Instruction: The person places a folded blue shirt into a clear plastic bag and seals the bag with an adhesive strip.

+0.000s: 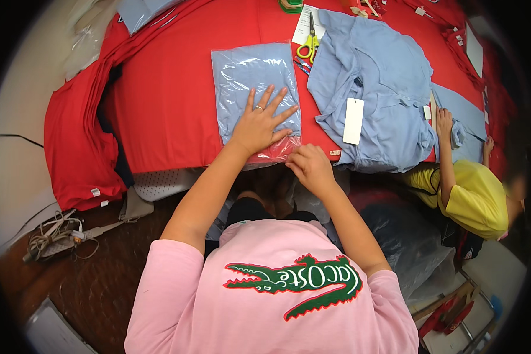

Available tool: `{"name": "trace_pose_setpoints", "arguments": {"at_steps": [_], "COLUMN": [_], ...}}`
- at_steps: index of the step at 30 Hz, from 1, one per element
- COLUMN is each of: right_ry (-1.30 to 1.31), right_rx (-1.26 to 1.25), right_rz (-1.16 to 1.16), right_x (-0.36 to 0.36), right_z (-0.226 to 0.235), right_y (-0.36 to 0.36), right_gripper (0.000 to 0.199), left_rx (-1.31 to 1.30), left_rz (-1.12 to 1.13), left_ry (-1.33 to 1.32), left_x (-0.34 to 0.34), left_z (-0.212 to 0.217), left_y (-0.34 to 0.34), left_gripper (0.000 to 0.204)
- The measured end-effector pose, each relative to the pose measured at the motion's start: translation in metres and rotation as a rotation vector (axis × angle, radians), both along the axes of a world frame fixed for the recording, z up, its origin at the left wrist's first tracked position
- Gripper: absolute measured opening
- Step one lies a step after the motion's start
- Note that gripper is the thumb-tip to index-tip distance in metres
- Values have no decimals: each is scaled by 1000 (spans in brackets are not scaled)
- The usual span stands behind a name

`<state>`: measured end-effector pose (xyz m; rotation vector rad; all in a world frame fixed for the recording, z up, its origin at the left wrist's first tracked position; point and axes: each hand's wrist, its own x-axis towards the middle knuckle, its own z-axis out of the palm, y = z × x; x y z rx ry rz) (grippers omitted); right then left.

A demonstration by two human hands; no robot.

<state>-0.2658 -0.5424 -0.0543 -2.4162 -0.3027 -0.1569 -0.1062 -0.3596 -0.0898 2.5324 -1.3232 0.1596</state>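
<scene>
Currently sealing: left hand [258,125] spread flat, fingers open, pressing on the clear bag with folded blue garment [255,94] at the near edge of the red tabletop [171,100]. Right hand [310,167] just beside, closed in a pinch on the bag's flap [277,152] below the left palm. Best kept: palm pressure steady, air pushed out first, flap pulled taut and straight before sticking. Loose blue shirt with white tag [374,88] and yellow scissors [308,46] beyond the right hand; another person's hand [443,123] further right.
</scene>
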Motion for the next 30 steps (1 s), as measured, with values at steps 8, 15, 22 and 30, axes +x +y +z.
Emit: {"name": "trace_pose_setpoints", "arguments": {"at_steps": [8,15,22,30], "right_ry": [-264,-299,-265,-88], "right_rx": [-114,-136,-176,-165], "right_rz": [160,123,94,-39], "right_x": [-19,-35,-11,-4], "right_z": [-6,-19,-3,-16], "right_y": [-16,-21,33,69], "right_gripper": [16,25,64,50], "left_rx": [2,29,16,47], "left_rz": [-15,19,24,28], "left_ry": [-61,-99,-88,-100], "left_x": [5,2,2,3], "left_z": [-2,-1,-5,-9], "left_y": [0,1,0,2], "left_gripper": [68,68,68,69]}}
